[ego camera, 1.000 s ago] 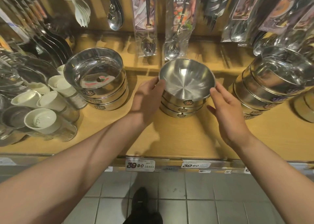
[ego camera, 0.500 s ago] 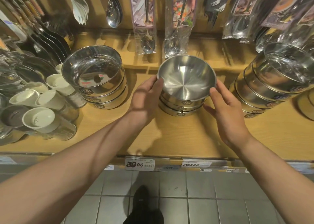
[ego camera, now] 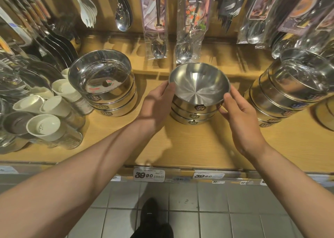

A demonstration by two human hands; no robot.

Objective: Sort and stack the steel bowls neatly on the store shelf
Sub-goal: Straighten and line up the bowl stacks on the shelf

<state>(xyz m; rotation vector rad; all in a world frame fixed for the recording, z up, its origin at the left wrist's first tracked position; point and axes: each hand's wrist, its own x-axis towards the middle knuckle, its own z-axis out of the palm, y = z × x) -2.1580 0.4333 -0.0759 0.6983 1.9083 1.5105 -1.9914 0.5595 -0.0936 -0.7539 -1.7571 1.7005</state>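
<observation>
On the wooden store shelf [ego camera: 189, 147], right in front of you, stands a short stack of steel bowls [ego camera: 194, 111] with dark "304" labels facing you. The top bowl [ego camera: 198, 86] sits tilted in the stack, its brushed inside open toward you. Your left hand [ego camera: 157, 106] cups its left side, fingers curved against the wall and thumb up at the rim. Your right hand [ego camera: 238, 115] holds the right side, thumb on the rim edge and fingers curled round beneath it. Both hands grip that same bowl.

To your left, well apart, a stack of straight-walled steel bowls marked "316L" [ego camera: 104, 91] stands on the same shelf. Beside it lie white-lidded containers [ego camera: 43, 127] on their sides. To your right a taller, leaning stack of steel bowls [ego camera: 289, 95] reaches toward the edge of view. Packaged spoons [ego camera: 158, 21] and forks [ego camera: 227, 6] hang on the back wall above. Price tags [ego camera: 149, 174] reading 39.90 line the shelf's front edge, and your dark shoe [ego camera: 150, 218] shows on the grey tiled floor [ego camera: 216, 218] below.
</observation>
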